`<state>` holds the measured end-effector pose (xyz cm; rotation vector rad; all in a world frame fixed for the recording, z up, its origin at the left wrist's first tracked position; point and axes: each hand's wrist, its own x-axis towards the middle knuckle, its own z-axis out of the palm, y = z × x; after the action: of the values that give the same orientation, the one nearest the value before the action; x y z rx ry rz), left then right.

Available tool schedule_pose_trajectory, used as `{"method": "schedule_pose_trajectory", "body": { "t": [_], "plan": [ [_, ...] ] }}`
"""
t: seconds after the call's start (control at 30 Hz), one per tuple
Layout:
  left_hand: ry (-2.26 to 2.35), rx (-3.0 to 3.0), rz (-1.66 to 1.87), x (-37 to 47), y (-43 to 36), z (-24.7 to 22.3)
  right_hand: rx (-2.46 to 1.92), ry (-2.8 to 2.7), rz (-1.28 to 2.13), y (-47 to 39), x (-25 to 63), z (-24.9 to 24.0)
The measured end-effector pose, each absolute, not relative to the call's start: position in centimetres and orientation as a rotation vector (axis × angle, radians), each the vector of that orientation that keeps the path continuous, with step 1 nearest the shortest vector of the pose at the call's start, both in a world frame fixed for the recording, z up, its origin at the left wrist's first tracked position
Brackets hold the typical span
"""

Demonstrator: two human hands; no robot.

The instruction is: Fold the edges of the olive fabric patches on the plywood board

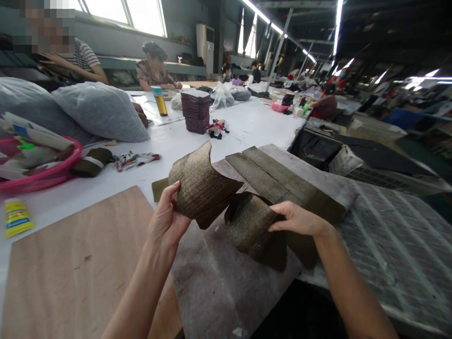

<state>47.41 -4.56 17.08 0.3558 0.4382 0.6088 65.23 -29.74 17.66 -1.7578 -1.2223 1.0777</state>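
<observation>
My left hand [170, 212] grips the edge of a curled olive-brown fabric piece [203, 181] with a rough, textured face, raised above the board. In my right hand [291, 218] is a second curled piece of the same fabric [249, 223], pinched between thumb and fingers. The two pieces come close together in the middle; whether they touch is unclear. Behind them, flat olive strips [278, 174] lie side by side on a greyish board [215, 263]. More olive fabric hangs under my right hand.
A plywood sheet [77, 263] lies at the left, near a yellow tube [17, 217] and a pink basket [42, 176]. Stuffed white bags [100, 110], a stack of dark purple pieces [195, 113] and a yellow bottle [160, 101] stand farther back. Several people sit around the tables.
</observation>
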Motion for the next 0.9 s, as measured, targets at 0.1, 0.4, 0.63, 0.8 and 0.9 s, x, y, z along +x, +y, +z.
{"method": "schedule_pose_trajectory", "body": {
  "t": [0.1, 0.4, 0.63, 0.8, 0.9],
  "plan": [
    [0.413, 0.338, 0.623, 46.9, -4.2, 17.1, -1.761, -1.266, 1.062, -29.2, 64.4, 18.2],
    [0.407, 0.329, 0.732, 44.4, -2.4, 17.7, -1.795, -1.344, 1.044, -28.1, 63.4, 19.6],
    [0.427, 0.350, 0.813, 40.3, 0.4, 17.1, -1.878, -1.165, 1.100, -27.3, 64.1, 18.1],
    [0.529, 0.386, 0.837, 35.5, 2.2, 17.3, -1.984, -1.170, 0.992, -27.2, 64.5, 17.4],
    [0.584, 0.406, 0.883, 32.4, 3.2, 17.6, -2.045, -1.178, 0.975, -27.4, 65.2, 16.8]
  ]
}}
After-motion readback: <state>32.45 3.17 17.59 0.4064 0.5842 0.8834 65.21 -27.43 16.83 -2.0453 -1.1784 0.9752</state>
